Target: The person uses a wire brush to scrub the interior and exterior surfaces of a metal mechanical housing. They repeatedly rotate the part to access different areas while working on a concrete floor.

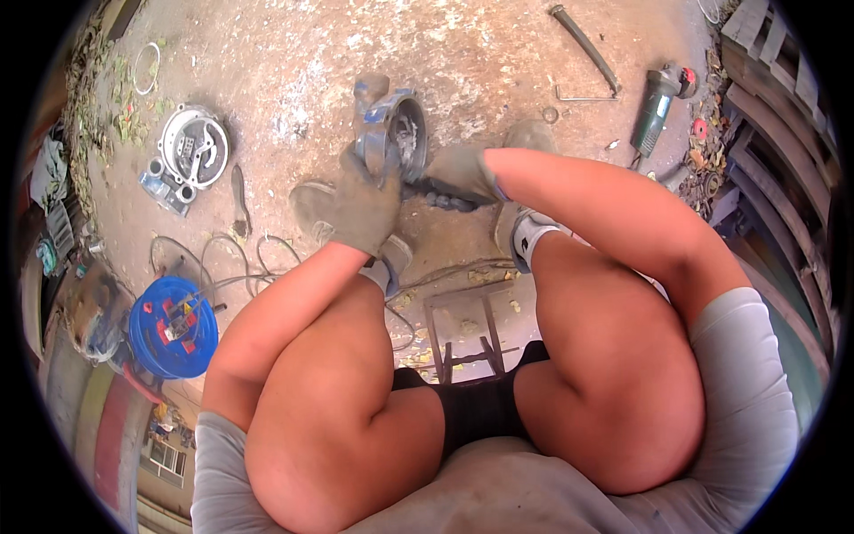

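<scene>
I sit on a low stool with both hands in grey work gloves out in front of my knees. My left hand [365, 200] grips the rim of a blue-grey round metal housing [391, 129] and holds it on edge above the concrete floor. My right hand [463, 171] is closed on a dark ribbed tool [440, 194] that reaches into the lower side of the housing. The open face of the housing shows pale residue inside.
A round silver cover [193, 147] with attached fittings lies at the left. A blue cable reel [171, 327] and loose cables [222, 262] sit at lower left. An angle grinder [656, 109], a long bar [584, 46] and wooden pallets [774, 116] are at the right.
</scene>
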A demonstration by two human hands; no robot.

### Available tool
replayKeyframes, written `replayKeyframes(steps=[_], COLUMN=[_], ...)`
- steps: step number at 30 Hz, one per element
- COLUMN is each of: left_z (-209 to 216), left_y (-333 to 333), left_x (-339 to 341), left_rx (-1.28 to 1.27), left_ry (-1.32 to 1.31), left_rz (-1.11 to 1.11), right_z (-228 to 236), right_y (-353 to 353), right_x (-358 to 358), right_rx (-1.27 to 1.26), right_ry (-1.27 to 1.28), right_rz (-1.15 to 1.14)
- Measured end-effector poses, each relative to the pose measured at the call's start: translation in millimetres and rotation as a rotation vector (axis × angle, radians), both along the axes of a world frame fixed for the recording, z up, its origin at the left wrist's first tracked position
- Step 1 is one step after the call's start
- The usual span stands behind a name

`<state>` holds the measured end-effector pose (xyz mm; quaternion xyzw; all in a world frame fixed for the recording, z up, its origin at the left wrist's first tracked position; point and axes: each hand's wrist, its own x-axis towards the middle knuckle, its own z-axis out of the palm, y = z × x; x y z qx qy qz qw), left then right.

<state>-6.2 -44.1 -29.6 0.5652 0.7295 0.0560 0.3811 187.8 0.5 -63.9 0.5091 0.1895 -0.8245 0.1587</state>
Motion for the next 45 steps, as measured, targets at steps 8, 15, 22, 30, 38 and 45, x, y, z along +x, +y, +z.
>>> replayKeyframes(steps=[8,15,22,30,38,45], left_z=[-17.5,-29.1,15.0,5.8,3.4,11.5], left_y=[-10.4,-18.9,9.1,2.0,6.6,29.8], left_x=[-6.4,-16.3,10.8,3.0,-6.8,-9.9], left_rx=[-0.039,-0.055,-0.152,-0.029,-0.002,-0.037], left_ry=[0.072,0.220,0.130,0.028,0.171,0.007], left_rz=[-0.121,-0.238,-0.001,0.016,-0.091,0.022], right_z=[-21.5,5.1,-1.0,-4.0,-25.3,-19.0], right_y=[14.4,5.5,70.3,78.3,78.1,81.7], right_x=[33.3,13.4,29.9,13.1,6.7,22.4], right_rx=[0.740,0.899,0.426,0.782,0.892,0.543], right_ry=[-0.054,0.061,-0.087,0.177,0.063,0.037], right_rz=[0.743,1.115,0.785,1.136,1.185,0.737])
